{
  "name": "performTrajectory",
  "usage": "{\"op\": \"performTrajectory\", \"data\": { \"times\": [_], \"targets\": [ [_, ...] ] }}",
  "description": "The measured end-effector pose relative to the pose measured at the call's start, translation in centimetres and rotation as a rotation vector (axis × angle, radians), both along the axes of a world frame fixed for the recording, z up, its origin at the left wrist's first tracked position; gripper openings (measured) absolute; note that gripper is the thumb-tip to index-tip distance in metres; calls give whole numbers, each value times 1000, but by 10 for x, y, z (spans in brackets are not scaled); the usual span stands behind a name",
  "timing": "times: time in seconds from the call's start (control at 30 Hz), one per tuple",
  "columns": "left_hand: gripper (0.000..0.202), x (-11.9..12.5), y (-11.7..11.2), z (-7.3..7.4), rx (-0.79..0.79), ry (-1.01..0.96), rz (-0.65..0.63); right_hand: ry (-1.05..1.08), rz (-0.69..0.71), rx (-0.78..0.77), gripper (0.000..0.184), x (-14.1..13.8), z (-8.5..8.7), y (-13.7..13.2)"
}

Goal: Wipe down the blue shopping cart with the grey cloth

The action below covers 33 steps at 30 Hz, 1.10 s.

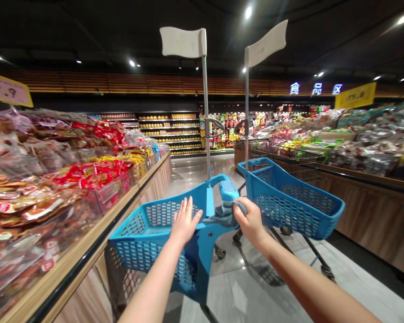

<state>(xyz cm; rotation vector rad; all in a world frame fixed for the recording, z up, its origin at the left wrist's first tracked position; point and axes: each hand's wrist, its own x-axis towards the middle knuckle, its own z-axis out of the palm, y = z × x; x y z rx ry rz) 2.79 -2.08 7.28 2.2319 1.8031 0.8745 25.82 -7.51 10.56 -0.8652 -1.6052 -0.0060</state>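
Observation:
Directly before me stands a blue shopping cart (pixel 202 264) with a perforated plastic basket. My left hand (pixel 186 220) is over the basket's near rim, fingers stretched out and holding nothing. A crumpled grey-blue cloth (pixel 222 214) lies against the cart by its handle (pixel 228 190). My right hand (pixel 251 217) is closed on one end of this cloth, with the fingertips partly hidden. A second blue shopping cart (pixel 289 202) stands just beyond my right hand. From each cart rises a pole with a white sign, the left sign (pixel 183 42) and the right sign (pixel 267 45).
Wood-sided display bins of packaged snacks (pixel 97 175) run along the left, edged by a black rail (pixel 97 249). More bagged goods (pixel 366 139) fill bins on the right. Stocked shelves (pixel 170 130) line the back wall. Grey tiled floor (pixel 235 291) shows between the carts.

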Motion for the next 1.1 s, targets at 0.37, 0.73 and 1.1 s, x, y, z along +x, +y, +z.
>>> {"op": "performTrajectory", "data": {
  "times": [0.37,0.73,1.1],
  "targets": [
    [79,-28,-14,2,-5,2,-239,-126,115,35,14,-11,12,-44],
    [84,-18,-29,6,-145,74,-373,-323,288,81,11,33,14,-55],
    [78,-13,-32,6,-89,84,-364,-9,-191,-113,31,96,67,77]
  ]
}}
